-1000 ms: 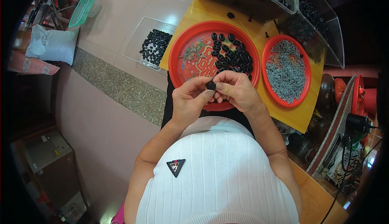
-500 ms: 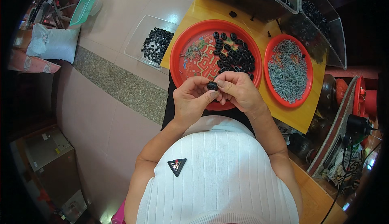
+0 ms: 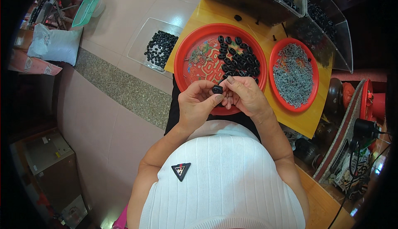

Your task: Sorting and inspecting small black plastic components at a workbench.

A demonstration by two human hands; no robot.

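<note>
Between the thumb and fingertips of my left hand (image 3: 192, 104) is a small black oval plastic piece (image 3: 217, 89). My right hand (image 3: 251, 98) is right beside it, its fingers curled and its thumb raised; whether something small lies in those fingers is hidden. Both hands are over the near rim of a round red tray (image 3: 178, 63). Similar black pieces (image 3: 244, 59), several with two holes, crowd the tray's right half. A few small grey screws (image 3: 199, 55) lie on its left side. To the right, an oval red dish (image 3: 272, 82) holds a heap of grey screws (image 3: 294, 77).
The tray and dish stand on a yellow board (image 3: 319, 115). Clear bins (image 3: 265, 15) of black parts stand at its far edge, near a loose black piece (image 3: 237, 17). On the floor at left is a clear container (image 3: 137, 48) with small black parts. A white sack (image 3: 62, 46) stands farther left.
My right thumb has lifted away from the black piece, and my right hand has shifted slightly. My left hand keeps its hold on the piece. The whole view has tilted a little.
</note>
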